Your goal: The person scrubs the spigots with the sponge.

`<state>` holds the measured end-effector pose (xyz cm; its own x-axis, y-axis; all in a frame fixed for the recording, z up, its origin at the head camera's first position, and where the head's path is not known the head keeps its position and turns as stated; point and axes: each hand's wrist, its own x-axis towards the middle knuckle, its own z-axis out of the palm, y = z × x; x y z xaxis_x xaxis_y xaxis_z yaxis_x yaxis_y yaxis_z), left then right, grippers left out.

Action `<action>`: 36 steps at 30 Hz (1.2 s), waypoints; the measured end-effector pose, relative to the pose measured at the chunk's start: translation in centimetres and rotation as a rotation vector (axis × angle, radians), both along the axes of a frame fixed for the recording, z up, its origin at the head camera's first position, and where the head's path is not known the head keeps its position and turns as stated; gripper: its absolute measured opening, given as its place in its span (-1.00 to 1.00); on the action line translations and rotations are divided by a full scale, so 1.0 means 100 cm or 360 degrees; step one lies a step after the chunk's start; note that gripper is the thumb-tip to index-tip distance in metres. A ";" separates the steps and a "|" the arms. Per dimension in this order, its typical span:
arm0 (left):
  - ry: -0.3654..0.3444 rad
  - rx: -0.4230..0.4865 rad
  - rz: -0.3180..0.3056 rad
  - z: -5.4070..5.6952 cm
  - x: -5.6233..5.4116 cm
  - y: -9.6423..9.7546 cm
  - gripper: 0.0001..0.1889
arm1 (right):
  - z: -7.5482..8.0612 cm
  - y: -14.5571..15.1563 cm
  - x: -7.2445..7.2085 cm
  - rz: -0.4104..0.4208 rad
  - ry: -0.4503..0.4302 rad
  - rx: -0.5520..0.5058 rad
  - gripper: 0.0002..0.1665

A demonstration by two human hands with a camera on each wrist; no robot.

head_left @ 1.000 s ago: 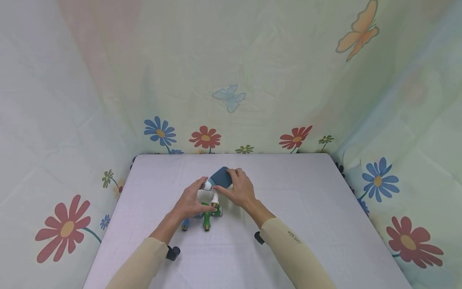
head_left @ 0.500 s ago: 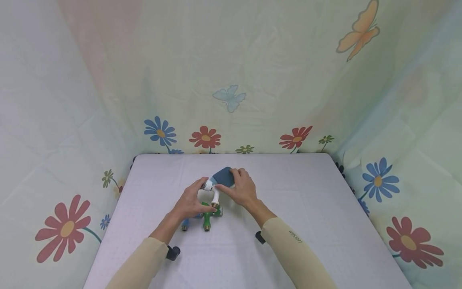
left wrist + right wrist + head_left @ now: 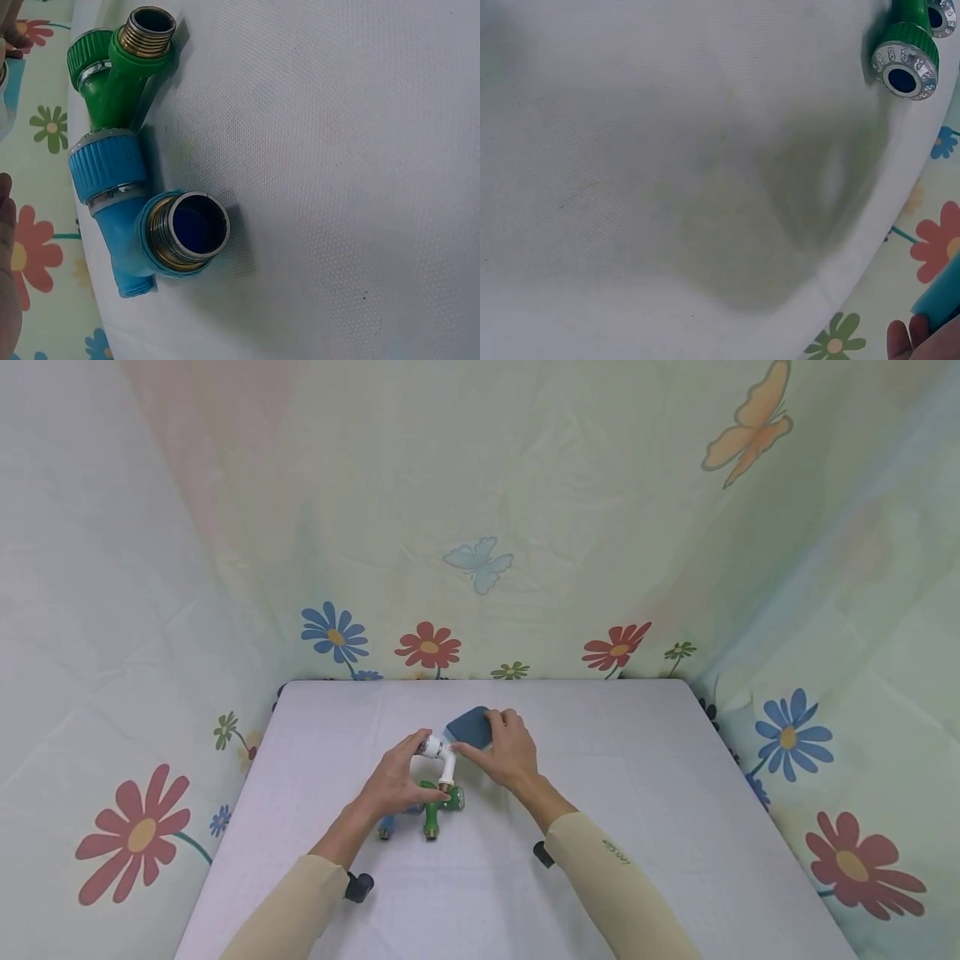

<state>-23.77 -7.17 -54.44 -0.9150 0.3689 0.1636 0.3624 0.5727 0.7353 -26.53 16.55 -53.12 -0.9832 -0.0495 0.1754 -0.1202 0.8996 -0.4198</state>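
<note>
In the head view, my left hand (image 3: 390, 781) holds a white pipe fitting (image 3: 448, 768), with fingers at its ribbed end and the thumb by its brass-coloured end. The fitting bends downward above the table. My right hand (image 3: 508, 753) grips a flat blue piece (image 3: 468, 727), its thumb pointing toward the white fitting. Only a light-blue edge of that flat piece (image 3: 939, 296) appears in the right wrist view. Below the left hand lie a green pipe fitting (image 3: 112, 97) with a threaded metal mouth and a blue pipe fitting (image 3: 124, 236) with a wider one.
A pale cloth covers the table (image 3: 622, 827), whose far edge meets a flowered curtain (image 3: 480, 485). Curtains also hang at the left and right sides. Black camera mounts (image 3: 360, 887) sit at both wrists.
My right hand and the flat blue piece have shifted slightly rightward, uncovering more of the white pipe fitting. The left hand stays in place with its grip kept.
</note>
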 end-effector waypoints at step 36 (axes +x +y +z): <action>-0.0001 0.0037 0.0093 0.004 -0.004 -0.004 0.15 | -0.004 -0.002 0.010 0.0512 0.0201 -0.0174 0.08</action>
